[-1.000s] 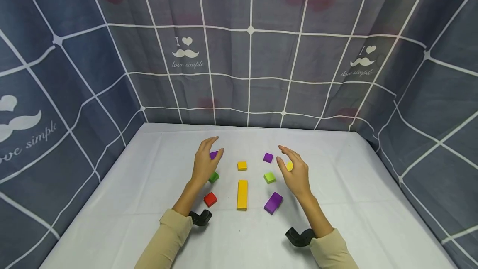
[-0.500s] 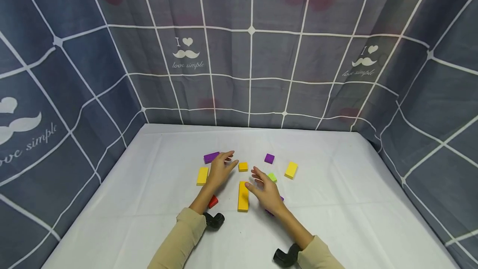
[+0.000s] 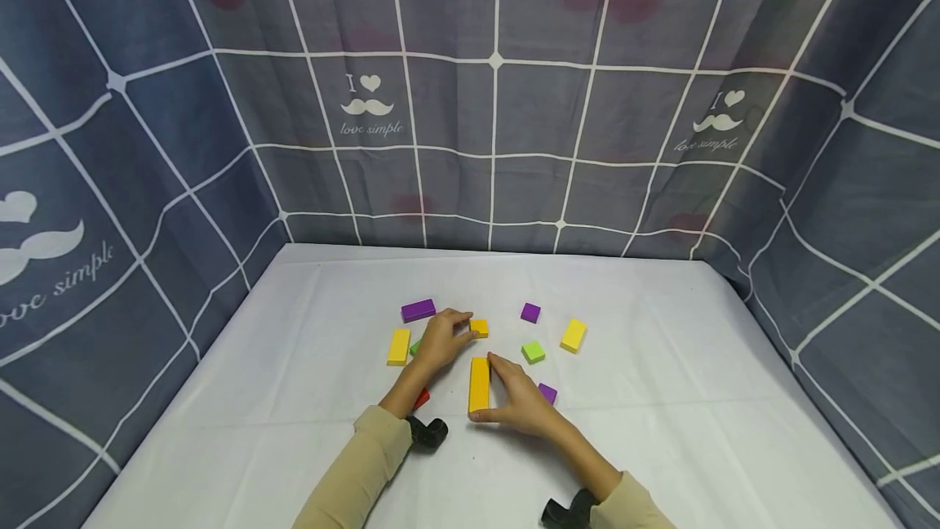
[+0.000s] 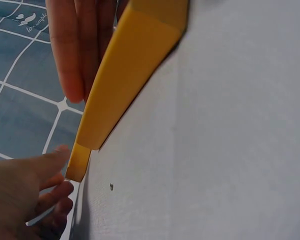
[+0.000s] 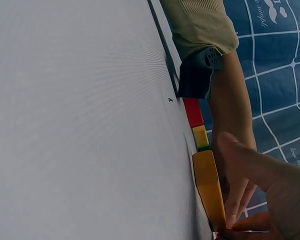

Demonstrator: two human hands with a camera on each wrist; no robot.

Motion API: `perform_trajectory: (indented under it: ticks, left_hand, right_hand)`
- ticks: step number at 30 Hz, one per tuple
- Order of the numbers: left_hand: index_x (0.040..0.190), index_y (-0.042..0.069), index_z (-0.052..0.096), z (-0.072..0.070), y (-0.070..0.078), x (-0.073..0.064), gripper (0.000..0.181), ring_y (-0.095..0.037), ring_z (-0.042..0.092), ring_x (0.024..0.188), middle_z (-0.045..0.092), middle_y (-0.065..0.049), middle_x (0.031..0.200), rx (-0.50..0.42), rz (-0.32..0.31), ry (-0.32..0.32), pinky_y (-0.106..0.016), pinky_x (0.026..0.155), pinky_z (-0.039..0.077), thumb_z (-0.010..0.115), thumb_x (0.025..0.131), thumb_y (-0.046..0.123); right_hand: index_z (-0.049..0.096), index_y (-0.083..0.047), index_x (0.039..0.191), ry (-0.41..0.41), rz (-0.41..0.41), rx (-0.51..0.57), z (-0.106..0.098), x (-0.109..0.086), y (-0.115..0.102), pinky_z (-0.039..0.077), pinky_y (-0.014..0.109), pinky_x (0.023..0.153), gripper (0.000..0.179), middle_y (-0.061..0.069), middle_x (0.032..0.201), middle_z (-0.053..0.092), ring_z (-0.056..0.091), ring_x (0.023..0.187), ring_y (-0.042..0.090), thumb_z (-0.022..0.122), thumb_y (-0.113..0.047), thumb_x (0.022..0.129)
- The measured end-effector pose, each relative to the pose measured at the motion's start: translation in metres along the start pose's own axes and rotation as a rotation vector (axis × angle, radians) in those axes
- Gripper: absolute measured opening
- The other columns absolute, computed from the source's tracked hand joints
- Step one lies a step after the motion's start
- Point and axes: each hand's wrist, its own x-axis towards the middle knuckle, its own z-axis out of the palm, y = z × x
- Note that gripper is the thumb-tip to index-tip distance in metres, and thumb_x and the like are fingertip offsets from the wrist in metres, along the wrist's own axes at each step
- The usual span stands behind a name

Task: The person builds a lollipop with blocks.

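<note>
A small orange-yellow block point(image 3: 480, 328) lies on the white table, and the left hand point(image 3: 443, 340) has its thumb and fingertips at its near and far sides, pinching it. In the left wrist view the left thumb point(image 4: 55, 159) meets that block's end. Closer to the person is a long orange-yellow block point(image 3: 479, 384). The right hand point(image 3: 523, 400) spans it lengthwise, thumb at the near end and fingertips at the far end. Part of the long block's contact with the right fingers is hidden in the right wrist view.
Left of the hands lie a purple block point(image 3: 418, 311), a yellow block point(image 3: 399, 347), and partly hidden green point(image 3: 415, 347) and red point(image 3: 422, 397) blocks. To the right are a small purple block point(image 3: 530, 313), a lime-green block point(image 3: 533, 352), a yellow block point(image 3: 574, 335) and a half-covered purple block point(image 3: 547, 393).
Both hands have come inward from the outer blocks. The left now reaches the small orange-yellow block; the right has lowered around the long one. The blocks look unmoved.
</note>
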Motion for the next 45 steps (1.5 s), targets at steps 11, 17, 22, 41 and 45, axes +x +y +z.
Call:
perform_trajectory:
  ticks: [11,17,22,41,45]
  left_hand:
    - [0.108,0.005,0.067,0.001,0.002,-0.001,0.03,-0.02,0.058,0.092,0.064,-0.008,0.102,0.048,-0.02,-0.024,-0.034,0.083,0.049,0.071,0.081,0.018]
    - [0.107,0.005,0.068,-0.002,0.004,-0.002,0.03,-0.02,0.059,0.09,0.064,-0.007,0.099,0.02,-0.008,0.012,-0.033,0.08,0.05,0.072,0.081,0.02]
    - [0.106,0.006,0.068,-0.011,0.008,-0.01,0.03,-0.02,0.059,0.089,0.064,-0.006,0.098,-0.013,0.061,0.06,-0.033,0.078,0.051,0.073,0.08,0.02]
    - [0.104,0.008,0.069,-0.019,0.016,-0.06,0.029,-0.016,0.059,0.093,0.066,0.0,0.098,0.003,0.17,-0.021,-0.033,0.082,0.049,0.073,0.079,0.024]
    - [0.103,0.008,0.069,-0.017,0.011,-0.063,0.029,-0.017,0.058,0.093,0.066,0.0,0.098,0.038,0.18,-0.036,-0.034,0.082,0.049,0.073,0.079,0.024]
  right_hand:
    - [0.031,0.008,0.139,0.004,-0.054,-0.082,0.0,0.0,0.003,0.03,0.048,0.104,0.096,0.021,0.14,0.036,0.034,0.128,0.035,0.082,-0.03,0.068]
    - [0.033,0.005,0.139,0.017,-0.059,-0.09,-0.001,0.0,0.005,0.033,0.048,0.102,0.096,0.019,0.14,0.037,0.037,0.126,0.034,0.083,-0.033,0.066]
    - [0.035,0.003,0.139,0.037,-0.081,-0.105,-0.003,-0.006,0.004,0.034,0.045,0.102,0.098,0.016,0.142,0.036,0.037,0.128,0.03,0.084,-0.037,0.064]
    - [0.036,0.001,0.139,-0.047,-0.109,-0.083,0.003,-0.048,-0.005,0.033,0.044,0.103,0.092,0.011,0.144,0.033,0.036,0.129,0.028,0.076,-0.045,0.07]
    - [0.032,0.001,0.141,-0.069,-0.105,-0.089,0.006,-0.048,-0.004,0.032,0.043,0.103,0.092,0.012,0.147,0.029,0.032,0.131,0.028,0.075,-0.044,0.073]
